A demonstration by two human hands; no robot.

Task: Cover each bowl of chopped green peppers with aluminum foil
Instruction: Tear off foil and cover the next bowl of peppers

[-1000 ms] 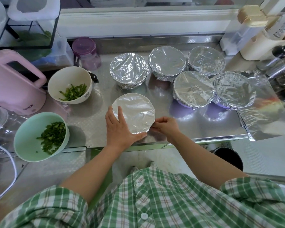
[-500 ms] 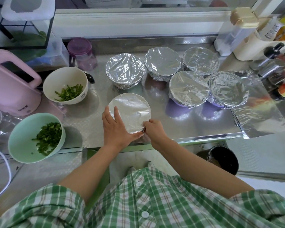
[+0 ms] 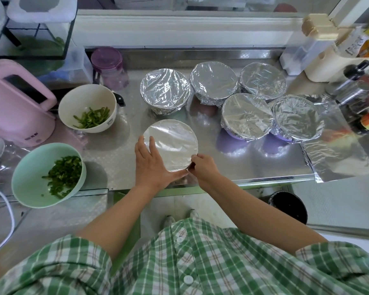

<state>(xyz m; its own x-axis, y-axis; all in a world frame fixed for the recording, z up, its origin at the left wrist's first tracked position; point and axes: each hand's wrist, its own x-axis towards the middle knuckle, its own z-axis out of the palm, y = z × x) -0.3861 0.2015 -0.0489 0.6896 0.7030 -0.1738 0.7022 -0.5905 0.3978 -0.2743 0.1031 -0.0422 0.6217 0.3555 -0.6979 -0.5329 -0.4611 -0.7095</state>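
Observation:
A bowl with foil stretched over its top (image 3: 173, 143) stands near the counter's front edge. My left hand (image 3: 151, 165) lies flat on the foil's left side, fingers straight, thumb along the near rim. My right hand (image 3: 202, 167) pinches the foil at the near right rim. Behind stand several foil-covered bowls, such as one at the middle (image 3: 165, 90) and one at the right (image 3: 297, 120). A cream bowl (image 3: 87, 107) and a mint-green bowl (image 3: 47, 173) at the left hold chopped green peppers, uncovered.
A loose foil sheet (image 3: 337, 150) lies at the right. A pink kettle (image 3: 19, 107) and a purple-lidded jar (image 3: 111, 69) stand at the back left. Bottles and containers (image 3: 354, 86) crowd the back right. A dark bin (image 3: 290, 207) sits below the counter edge.
My right hand has slid left along the bowl's near rim, closer to my left thumb. My left hand stays pressed on the foil.

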